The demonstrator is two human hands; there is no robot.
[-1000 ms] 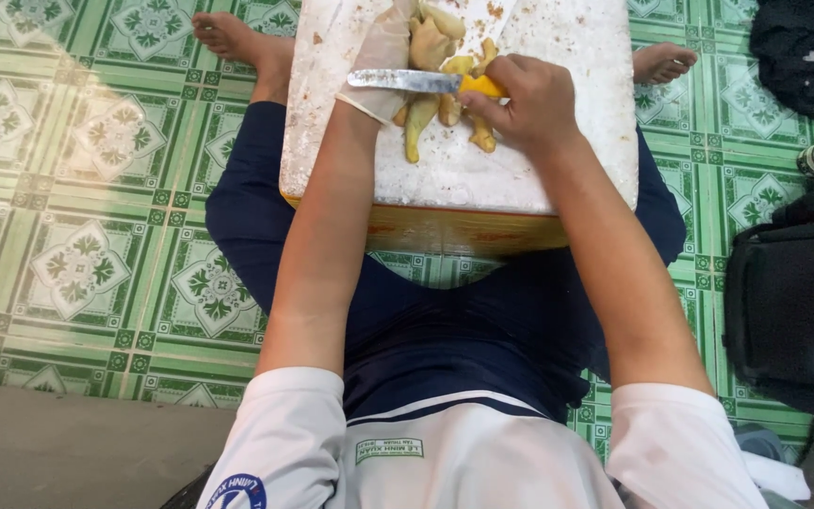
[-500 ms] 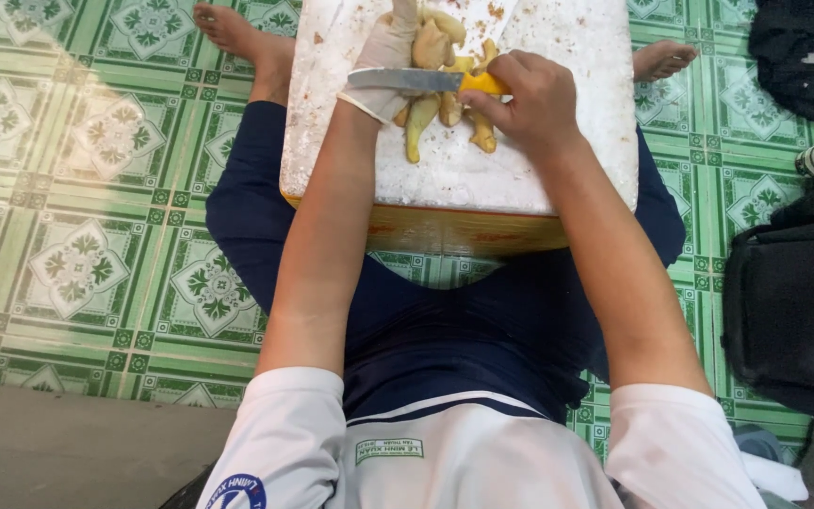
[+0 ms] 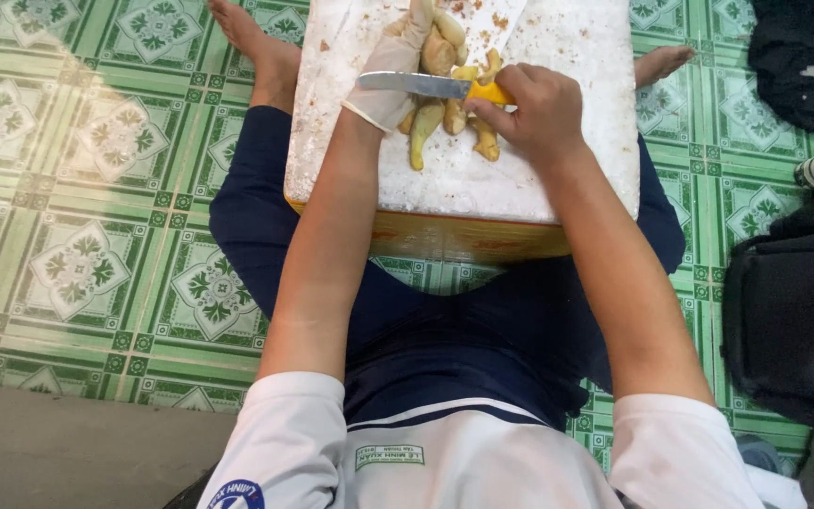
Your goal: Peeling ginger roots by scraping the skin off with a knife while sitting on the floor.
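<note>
Right hand [image 3: 529, 108] grips knife [image 3: 416, 85] by yellow handle, blade flat across yellowish pieces [image 3: 445, 113] on white board [image 3: 567, 160]; gloved left hand [image 3: 393, 71] pinches one piece, steadying it for cut

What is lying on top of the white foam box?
On the white foam box lie pale peeled pieces and brown crumbs. The gloved left hand and knife cover part of the pile.

Bare white board [image 3: 558, 179] lies open toward its near edge; the knife [image 3: 416, 85] and pale pieces [image 3: 445, 118] crowd the far middle.
</note>
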